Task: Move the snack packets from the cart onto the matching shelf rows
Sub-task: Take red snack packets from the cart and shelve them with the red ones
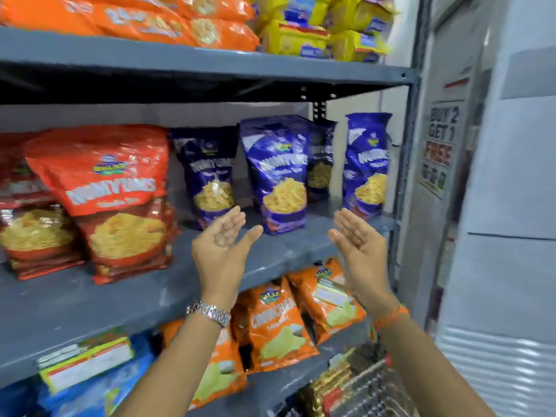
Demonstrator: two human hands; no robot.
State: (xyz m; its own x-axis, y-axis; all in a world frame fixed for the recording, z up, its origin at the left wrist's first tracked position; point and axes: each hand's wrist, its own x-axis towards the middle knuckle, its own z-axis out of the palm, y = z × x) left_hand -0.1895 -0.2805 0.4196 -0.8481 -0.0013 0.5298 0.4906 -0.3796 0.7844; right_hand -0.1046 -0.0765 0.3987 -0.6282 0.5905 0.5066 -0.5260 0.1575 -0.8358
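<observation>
Both hands are raised palms inward in front of the middle grey shelf (294, 251), holding nothing. My left hand (224, 239) and my right hand (358, 239) flank an upright blue snack packet (278, 173) without touching it. More blue packets stand to its left (209, 176), behind it, and at the right end (367, 164). Red packets (105, 200) fill the left part of the same row. The wire cart (370, 386) shows at the bottom right with gold and red packets (328, 383) in it.
The top shelf holds orange packets (144, 19) and yellow packets (325, 28). Orange packets (276, 323) and blue ones (90, 377) sit on the lower shelf. The rack's upright post (406, 176) and a wall with a promo poster (440, 145) stand at right.
</observation>
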